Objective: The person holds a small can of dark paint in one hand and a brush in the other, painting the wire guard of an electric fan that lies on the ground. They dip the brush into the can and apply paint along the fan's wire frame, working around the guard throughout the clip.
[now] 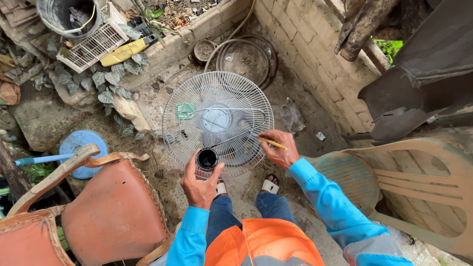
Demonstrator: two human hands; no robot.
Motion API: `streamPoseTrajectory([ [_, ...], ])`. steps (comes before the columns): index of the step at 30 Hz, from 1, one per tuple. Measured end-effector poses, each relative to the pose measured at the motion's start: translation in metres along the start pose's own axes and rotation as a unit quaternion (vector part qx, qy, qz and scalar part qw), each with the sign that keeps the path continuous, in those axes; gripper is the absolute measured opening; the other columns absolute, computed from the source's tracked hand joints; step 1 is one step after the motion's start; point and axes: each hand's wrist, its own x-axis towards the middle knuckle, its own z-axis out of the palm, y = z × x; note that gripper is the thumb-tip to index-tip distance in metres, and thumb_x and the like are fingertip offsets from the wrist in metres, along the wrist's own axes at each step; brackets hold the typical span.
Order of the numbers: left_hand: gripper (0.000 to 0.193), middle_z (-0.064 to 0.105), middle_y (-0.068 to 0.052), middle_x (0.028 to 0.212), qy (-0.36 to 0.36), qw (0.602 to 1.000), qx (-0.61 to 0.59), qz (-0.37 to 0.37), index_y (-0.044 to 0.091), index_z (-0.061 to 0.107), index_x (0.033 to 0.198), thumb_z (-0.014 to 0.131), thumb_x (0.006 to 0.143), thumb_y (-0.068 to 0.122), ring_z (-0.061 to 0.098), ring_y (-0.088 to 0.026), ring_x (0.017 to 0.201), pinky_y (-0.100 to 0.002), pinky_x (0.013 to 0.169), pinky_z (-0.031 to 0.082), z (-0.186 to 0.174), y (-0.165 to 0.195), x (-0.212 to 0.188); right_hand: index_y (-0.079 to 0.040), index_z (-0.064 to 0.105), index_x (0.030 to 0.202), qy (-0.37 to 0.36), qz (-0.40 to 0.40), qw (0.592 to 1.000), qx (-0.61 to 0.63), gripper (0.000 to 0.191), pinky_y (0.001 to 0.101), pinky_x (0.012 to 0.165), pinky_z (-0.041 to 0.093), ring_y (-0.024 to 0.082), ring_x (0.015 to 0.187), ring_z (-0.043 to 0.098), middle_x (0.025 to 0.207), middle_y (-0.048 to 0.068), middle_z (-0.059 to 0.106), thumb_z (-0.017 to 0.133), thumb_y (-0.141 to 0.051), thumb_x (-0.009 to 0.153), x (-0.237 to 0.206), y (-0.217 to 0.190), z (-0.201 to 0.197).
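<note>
A round white wire fan guard point(217, 118) lies flat on the dirty concrete ground in front of my feet. My left hand point(199, 183) grips a small black round can point(207, 158), open at the top, held over the guard's near edge. My right hand point(279, 148) pinches a thin yellow stick point(274, 144), perhaps a brush handle, against the guard's right side. Both sleeves are bright blue. My sandalled feet point(269, 185) show just below the guard.
An orange wooden-framed chair point(111, 212) stands at the left, a pale plastic chair point(394, 187) at the right. A brick wall point(315, 54) runs behind. A blue lid point(79, 148), coiled hose point(246, 54), white crate point(96, 44) and bucket point(66, 17) lie around.
</note>
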Motion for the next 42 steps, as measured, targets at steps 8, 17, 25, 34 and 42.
streamPoseTrajectory([
  [8, 0.068, 0.074, -0.017, 0.121, 0.030, 0.998, 0.001, -0.056, -0.001, 0.065, 0.132, 0.092, 0.074, 0.023, 0.073, -0.028, 0.109, -0.040, 0.095, 0.058, -0.019, -0.018, 0.004, -0.003, 0.078, 0.102, 0.094, 0.027, 0.995, -0.014, 0.019, 0.0338, 0.070, 0.062, 0.023, 0.079, 0.077, 0.092, 0.014, 0.078, 0.076, -0.014, 0.087, -0.007, -0.011, 0.017],
  [17, 0.068, 0.074, -0.018, 0.121, 0.039, 0.998, 0.010, -0.042, -0.003, 0.065, 0.132, 0.092, 0.076, 0.022, 0.072, -0.026, 0.110, -0.039, 0.097, 0.056, -0.036, -0.030, 0.016, -0.003, 0.076, 0.104, 0.004, -0.058, 0.998, 0.037, 0.019, 0.0368, 0.066, 0.059, 0.028, 0.074, 0.073, 0.088, 0.013, 0.074, 0.074, -0.010, 0.087, -0.026, -0.087, 0.066],
  [25, 0.065, 0.075, -0.017, 0.119, 0.038, 0.999, 0.003, -0.023, -0.003, 0.066, 0.131, 0.092, 0.076, 0.021, 0.072, -0.026, 0.109, -0.040, 0.097, 0.056, -0.041, -0.032, 0.024, -0.003, 0.078, 0.105, 0.047, -0.005, 0.994, 0.096, 0.019, 0.0300, 0.067, 0.061, 0.018, 0.077, 0.077, 0.092, 0.010, 0.078, 0.076, -0.009, 0.087, -0.027, -0.083, 0.074],
  [34, 0.066, 0.074, -0.018, 0.119, 0.027, 1.000, -0.001, -0.007, -0.004, 0.065, 0.131, 0.092, 0.076, 0.020, 0.072, -0.026, 0.108, -0.040, 0.096, 0.056, -0.030, -0.022, 0.024, -0.001, 0.078, 0.105, 0.136, 0.171, 0.961, 0.172, 0.020, 0.0247, 0.064, 0.058, 0.009, 0.071, 0.071, 0.082, 0.007, 0.077, 0.072, -0.012, 0.090, -0.017, 0.023, 0.025],
  [42, 0.065, 0.074, -0.018, 0.123, 0.014, 1.000, -0.014, -0.017, -0.002, 0.065, 0.132, 0.091, 0.077, 0.021, 0.072, -0.027, 0.112, -0.041, 0.097, 0.058, -0.017, -0.012, 0.023, -0.003, 0.078, 0.104, 0.177, 0.144, 0.970, 0.086, 0.018, 0.0272, 0.065, 0.058, 0.011, 0.072, 0.073, 0.081, 0.007, 0.077, 0.072, -0.016, 0.093, -0.014, 0.040, -0.007],
])
